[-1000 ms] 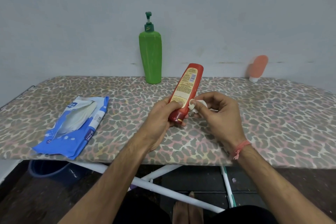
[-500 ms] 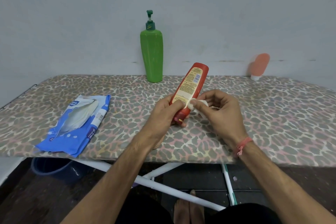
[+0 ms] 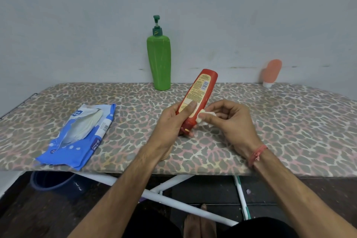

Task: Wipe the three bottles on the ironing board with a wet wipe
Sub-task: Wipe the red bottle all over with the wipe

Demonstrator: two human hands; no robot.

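1. Left hand [image 3: 170, 123] wrapped around lower end of red bottle [image 3: 199, 98], held tilted above ironing board [image 3: 289, 121], cap end down.
2. Right hand [image 3: 229, 120] pinching small white wet wipe [image 3: 204, 117] against bottle's right side.
3. Green pump bottle [image 3: 158, 62] upright at board's far edge.
4. Pink tube [image 3: 271, 72] at far right, leaning on wall.
5. Blue wipes pack [image 3: 79, 137] lying open, left.
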